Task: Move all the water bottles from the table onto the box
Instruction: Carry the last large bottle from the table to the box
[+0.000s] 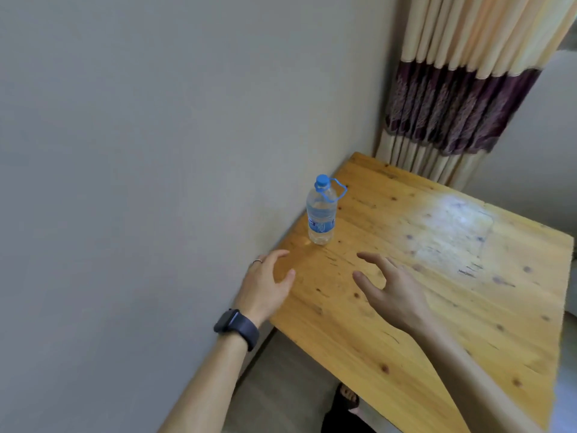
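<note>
— Where is the water bottle (321, 210)?

— Upright on the wooden worktop (437, 276), close to the worktop's left edge, the one that runs along the grey wall (156, 151). It sits nearer the far left corner than the near one. It is clear plastic with a blue cap (322, 181), a blue label low on its body, and a thin blue carrying loop (340, 189) hanging off the neck to the right.

— And the hands?

— Both are out over the worktop, on the near side of the bottle and apart from it. The left hand (265, 285) hovers at the worktop's left edge, just beside the wall, with a dark watch (237, 328) on the wrist and a ring (257, 261) on one finger. The right hand (393, 292) is further in from that edge, toward the middle of the worktop.

— Are they holding anything?

— No. The left fingers (278, 256) are spread and curved with nothing between them. The right fingers (371, 259) are likewise loose and parted, thumb apart from the rest, with nothing in the palm. The two hands face each other with a gap between them, and the bottle stands beyond that gap.

— Anything else around?

— A cream curtain (452, 89) with a dark purple band hangs past the worktop's far corner. A patch of bright glare lies on the wood toward the far right edge. Below the near edge, a foot in a dark sandal (346, 401) shows on the floor.
</note>
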{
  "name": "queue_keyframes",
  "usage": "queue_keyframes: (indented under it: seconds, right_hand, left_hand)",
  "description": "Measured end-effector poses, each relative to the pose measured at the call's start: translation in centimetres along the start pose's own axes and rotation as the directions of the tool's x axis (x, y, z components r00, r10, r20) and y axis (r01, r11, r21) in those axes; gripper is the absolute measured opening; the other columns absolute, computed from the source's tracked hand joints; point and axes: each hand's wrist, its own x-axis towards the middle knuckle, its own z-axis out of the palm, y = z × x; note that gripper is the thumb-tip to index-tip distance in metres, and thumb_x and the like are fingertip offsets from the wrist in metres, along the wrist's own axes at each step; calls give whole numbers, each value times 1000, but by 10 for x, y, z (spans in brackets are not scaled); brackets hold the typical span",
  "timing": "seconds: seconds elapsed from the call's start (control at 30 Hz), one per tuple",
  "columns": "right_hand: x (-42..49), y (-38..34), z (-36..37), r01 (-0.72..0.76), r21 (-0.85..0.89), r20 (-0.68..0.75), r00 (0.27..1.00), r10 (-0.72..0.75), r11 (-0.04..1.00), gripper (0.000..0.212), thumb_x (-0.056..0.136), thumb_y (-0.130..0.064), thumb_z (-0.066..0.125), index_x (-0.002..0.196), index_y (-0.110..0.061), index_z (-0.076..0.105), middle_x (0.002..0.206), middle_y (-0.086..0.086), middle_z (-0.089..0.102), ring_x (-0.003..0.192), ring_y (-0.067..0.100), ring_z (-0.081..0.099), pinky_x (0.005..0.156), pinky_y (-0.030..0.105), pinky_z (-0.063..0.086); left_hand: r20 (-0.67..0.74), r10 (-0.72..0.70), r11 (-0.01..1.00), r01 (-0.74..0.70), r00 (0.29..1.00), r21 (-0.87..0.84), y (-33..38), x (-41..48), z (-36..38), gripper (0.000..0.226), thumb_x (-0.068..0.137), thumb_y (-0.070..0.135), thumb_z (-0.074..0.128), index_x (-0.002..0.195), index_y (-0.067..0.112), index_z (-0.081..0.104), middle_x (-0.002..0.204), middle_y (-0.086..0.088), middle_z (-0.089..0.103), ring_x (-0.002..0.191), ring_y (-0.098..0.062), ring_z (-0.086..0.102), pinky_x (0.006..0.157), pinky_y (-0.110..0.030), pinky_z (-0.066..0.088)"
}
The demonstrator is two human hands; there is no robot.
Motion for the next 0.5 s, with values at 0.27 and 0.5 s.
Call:
queue_keyframes:
  seconds: [0.27, 0.5]
  right_hand:
    - [78, -6, 21, -135, 48, -103, 985, 139, 990, 56, 93, -49, 59, 145, -39, 38, 134, -7, 59, 126, 17, 51, 96, 33, 41]
    - [124, 3, 60, -256, 139, -154, 949, 276, 957, 66, 90, -43, 66, 148, -37, 35, 138, -3, 56, 128, 13, 50, 104, 33, 42]
  left_hand:
    - [44, 11, 990, -4, 999, -138, 16, 118, 12, 61, 89, 45, 65, 143, 25, 41, 143, 1, 49, 133, -15, 44, 100, -25, 37]
    - [46, 70, 937, -49, 997, -347, 44, 197, 45, 84, 77, 51, 78, 143, 21, 37, 118, 19, 40, 114, -2, 37, 91, -20, 32]
